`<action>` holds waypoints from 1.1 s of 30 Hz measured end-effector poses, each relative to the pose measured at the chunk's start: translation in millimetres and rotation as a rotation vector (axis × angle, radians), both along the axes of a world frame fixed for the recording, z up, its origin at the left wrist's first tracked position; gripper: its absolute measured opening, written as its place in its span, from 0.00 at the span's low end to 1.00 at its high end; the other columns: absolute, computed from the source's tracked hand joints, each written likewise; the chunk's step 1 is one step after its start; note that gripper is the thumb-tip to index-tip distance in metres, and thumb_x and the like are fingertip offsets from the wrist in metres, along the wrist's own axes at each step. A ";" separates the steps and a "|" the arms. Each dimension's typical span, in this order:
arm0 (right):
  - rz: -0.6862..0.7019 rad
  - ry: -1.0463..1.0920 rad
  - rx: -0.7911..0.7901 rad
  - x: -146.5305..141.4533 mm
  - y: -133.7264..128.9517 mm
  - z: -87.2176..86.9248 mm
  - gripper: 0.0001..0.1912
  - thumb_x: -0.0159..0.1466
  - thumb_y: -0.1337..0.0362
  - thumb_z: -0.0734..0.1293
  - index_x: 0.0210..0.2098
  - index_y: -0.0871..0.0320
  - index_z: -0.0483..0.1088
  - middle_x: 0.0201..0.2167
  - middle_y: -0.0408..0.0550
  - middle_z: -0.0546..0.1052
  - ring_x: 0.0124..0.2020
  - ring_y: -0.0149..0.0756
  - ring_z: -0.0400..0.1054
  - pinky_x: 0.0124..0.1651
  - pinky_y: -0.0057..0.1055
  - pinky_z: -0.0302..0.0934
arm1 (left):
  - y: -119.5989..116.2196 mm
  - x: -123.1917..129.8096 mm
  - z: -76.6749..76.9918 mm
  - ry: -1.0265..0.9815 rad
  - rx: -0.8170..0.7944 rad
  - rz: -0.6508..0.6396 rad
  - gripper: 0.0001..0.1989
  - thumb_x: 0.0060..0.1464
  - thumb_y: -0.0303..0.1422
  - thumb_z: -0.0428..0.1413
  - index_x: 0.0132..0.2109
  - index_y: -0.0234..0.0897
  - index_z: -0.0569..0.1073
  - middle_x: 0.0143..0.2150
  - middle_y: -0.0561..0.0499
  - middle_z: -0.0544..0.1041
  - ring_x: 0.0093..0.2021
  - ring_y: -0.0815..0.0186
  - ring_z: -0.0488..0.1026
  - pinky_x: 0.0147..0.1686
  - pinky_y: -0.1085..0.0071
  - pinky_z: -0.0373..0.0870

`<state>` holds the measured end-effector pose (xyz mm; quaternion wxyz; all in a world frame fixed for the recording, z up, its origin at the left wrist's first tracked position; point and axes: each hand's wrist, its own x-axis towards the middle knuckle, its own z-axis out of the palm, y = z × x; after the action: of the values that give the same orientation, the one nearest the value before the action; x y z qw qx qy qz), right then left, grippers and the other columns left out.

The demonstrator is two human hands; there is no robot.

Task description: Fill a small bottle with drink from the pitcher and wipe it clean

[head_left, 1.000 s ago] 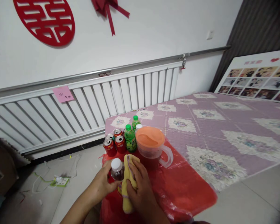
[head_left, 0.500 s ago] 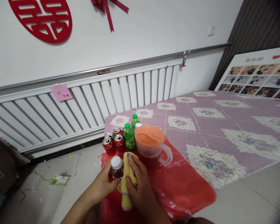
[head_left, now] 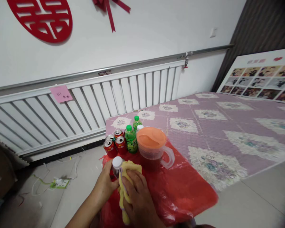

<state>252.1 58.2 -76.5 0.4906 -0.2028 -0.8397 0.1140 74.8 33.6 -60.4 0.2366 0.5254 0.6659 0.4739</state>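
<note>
My left hand (head_left: 106, 183) is wrapped round a clear bottle with a white cap (head_left: 117, 162); its lower part is hidden by my fingers and the cloth. In my right hand (head_left: 139, 193) is a folded yellow cloth (head_left: 123, 193), pressed against the bottle's right side. Just beyond my hands, on red plastic sheeting (head_left: 180, 190), stands a pitcher with an orange lid (head_left: 152, 138) and a dark liquid inside. Left of the pitcher are a green-capped bottle (head_left: 131, 141) and several opened drink cans (head_left: 120, 144).
A bed-like surface with a purple patterned cover (head_left: 184, 115) extends right behind the red sheeting. A white radiator (head_left: 90, 104) runs along the wall. Cords and a green-and-white packet (head_left: 60, 183) lie on the tiled floor at left. A photo board (head_left: 258, 76) leans at the right.
The cloth in my right hand has shifted left and spread further over the bottle's side. My left hand still holds the bottle, which is nearly in the same place.
</note>
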 end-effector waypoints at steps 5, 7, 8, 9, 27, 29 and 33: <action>0.077 -0.010 0.167 -6.2 -8.8 -4.1 0.27 0.59 0.72 0.62 0.59 0.60 0.67 0.52 0.59 0.77 0.55 0.48 0.70 0.57 0.47 0.69 | 2.0 1.4 3.4 0.012 0.034 0.012 0.25 0.46 0.33 0.62 0.53 0.38 0.70 0.49 0.45 0.77 0.49 0.53 0.74 0.51 0.55 0.72; 0.060 -0.022 0.203 -7.2 -9.1 -3.9 0.26 0.59 0.74 0.62 0.57 0.60 0.69 0.51 0.58 0.78 0.54 0.47 0.70 0.56 0.46 0.70 | 1.6 1.1 4.9 0.008 0.040 0.014 0.23 0.48 0.34 0.61 0.53 0.38 0.71 0.48 0.46 0.77 0.50 0.53 0.74 0.52 0.55 0.71; 0.046 -0.032 0.198 -6.8 -8.1 -3.1 0.26 0.59 0.74 0.62 0.57 0.59 0.69 0.51 0.58 0.78 0.54 0.47 0.71 0.56 0.45 0.70 | 1.3 0.7 5.4 0.010 0.032 0.008 0.24 0.48 0.34 0.61 0.53 0.38 0.71 0.48 0.46 0.78 0.49 0.53 0.75 0.52 0.56 0.72; 0.032 -0.038 0.185 -5.7 -6.5 -1.9 0.27 0.59 0.74 0.62 0.58 0.59 0.69 0.51 0.57 0.78 0.54 0.47 0.71 0.56 0.45 0.71 | 1.0 0.1 6.0 0.014 0.020 -0.003 0.25 0.47 0.33 0.62 0.54 0.38 0.71 0.48 0.46 0.77 0.49 0.53 0.75 0.51 0.56 0.72; 0.102 0.225 -0.806 2.7 47.1 -8.6 0.24 0.59 0.72 0.60 0.53 0.55 0.72 0.59 0.54 0.72 0.61 0.43 0.66 0.64 0.48 0.60 | -0.5 -9.3 40.5 -0.087 -0.218 -0.427 0.31 0.48 0.27 0.61 0.61 0.42 0.67 0.58 0.45 0.74 0.59 0.52 0.69 0.62 0.52 0.62; 0.096 0.193 -0.847 2.8 50.0 -10.1 0.24 0.57 0.72 0.61 0.52 0.56 0.73 0.58 0.54 0.73 0.60 0.43 0.67 0.64 0.47 0.60 | -1.8 -4.5 28.5 -0.060 -0.173 -0.346 0.35 0.49 0.32 0.63 0.64 0.40 0.63 0.60 0.43 0.72 0.62 0.50 0.66 0.64 0.51 0.59; 0.098 0.167 -0.826 3.4 49.5 -13.1 0.24 0.57 0.72 0.61 0.52 0.55 0.73 0.58 0.53 0.73 0.60 0.42 0.67 0.64 0.46 0.60 | -1.4 6.1 3.5 -0.008 -0.050 -0.153 0.43 0.48 0.38 0.64 0.67 0.38 0.55 0.63 0.40 0.66 0.64 0.48 0.64 0.64 0.50 0.58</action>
<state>255.5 107.7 -89.6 0.4284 -0.3324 -0.6896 0.4801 81.0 32.2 -56.9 0.2881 0.5667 0.6345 0.4397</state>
